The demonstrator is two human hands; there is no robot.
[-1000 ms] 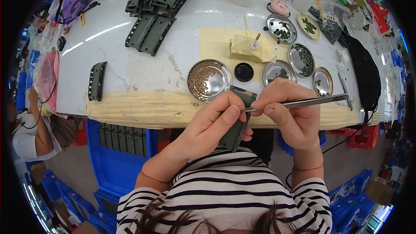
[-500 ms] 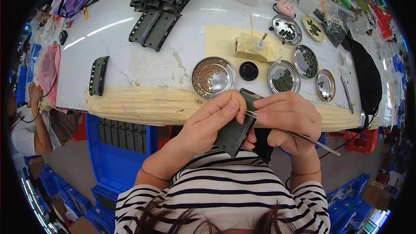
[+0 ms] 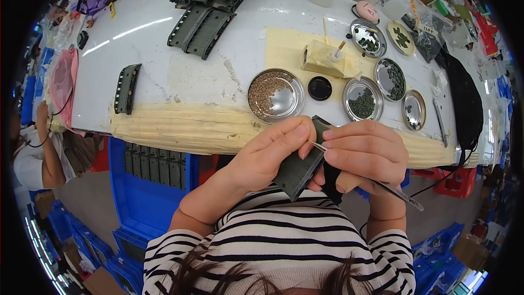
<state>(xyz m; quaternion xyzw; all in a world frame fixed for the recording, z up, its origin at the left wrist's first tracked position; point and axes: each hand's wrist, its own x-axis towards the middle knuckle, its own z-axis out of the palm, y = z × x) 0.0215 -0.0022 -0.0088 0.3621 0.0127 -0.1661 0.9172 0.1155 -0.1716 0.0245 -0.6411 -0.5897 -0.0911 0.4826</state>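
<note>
My left hand [image 3: 275,150] grips a dark green slatted panel [image 3: 297,173] with a ridged edge, holding it tilted above my lap. Metal tweezers [image 3: 393,190] are held in my right hand [image 3: 372,150], their tips touching the panel close to my left thumb. Whether the tips pinch a small piece cannot be made out. Just past my hands stand a steel dish [image 3: 292,99] of small brown pieces, a small black round cap [image 3: 319,88] and a steel dish [image 3: 379,110] of tiny green pieces.
A wrapped block [image 3: 327,61] holds upright sticks. More dishes, including one steel dish [image 3: 401,76], stand right. Stacked green panels [image 3: 201,30] lie far left, a single panel [image 3: 127,88] nearer. A blue crate [image 3: 147,207] sits below the table. Another person's arm [image 3: 48,150] shows left.
My right hand has turned the tweezers a little, so their rear end sits lower and nearer. The view has shifted slightly; my left hand keeps its hold on the panel.
</note>
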